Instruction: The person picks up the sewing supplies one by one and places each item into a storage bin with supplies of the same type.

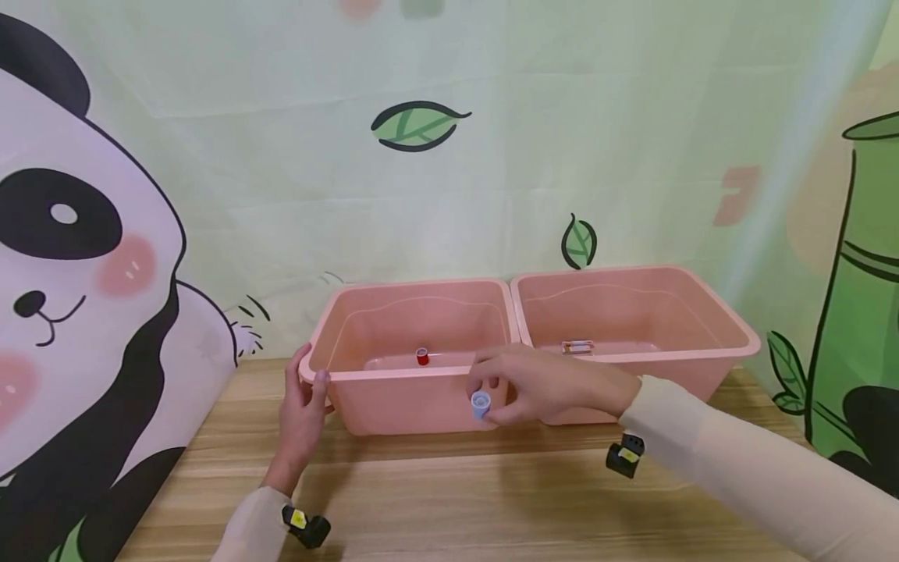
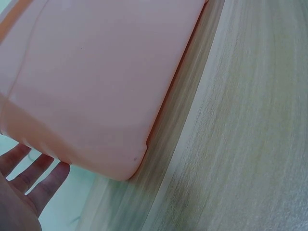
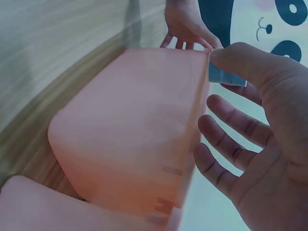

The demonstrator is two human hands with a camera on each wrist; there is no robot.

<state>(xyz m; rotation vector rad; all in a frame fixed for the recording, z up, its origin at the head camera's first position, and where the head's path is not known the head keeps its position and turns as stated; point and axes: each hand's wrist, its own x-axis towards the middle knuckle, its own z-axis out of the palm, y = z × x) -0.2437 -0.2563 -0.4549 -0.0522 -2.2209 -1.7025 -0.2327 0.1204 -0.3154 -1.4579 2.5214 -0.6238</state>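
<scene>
My right hand (image 1: 523, 382) pinches a small light blue cylinder (image 1: 481, 403) with a ringed, hollow-looking end between thumb and fingers. It is held in front of the left pink bin (image 1: 414, 402), near that bin's right end. In the right wrist view the blue cylinder (image 3: 226, 74) sits between thumb and index finger, the other fingers spread. At the bin's front left corner, my left hand (image 1: 300, 410) holds the rim, thumb at the front and fingers along the side. Inside that bin stands a small red cylinder (image 1: 422, 357) with a pale top.
A second pink bin (image 1: 632, 375) stands against the right side of the first. In it lie some small batteries (image 1: 577, 347), partly hidden by the front rim. Both bins stand on a wood-grain table (image 1: 449, 499), with a printed panda backdrop (image 1: 449, 195) behind.
</scene>
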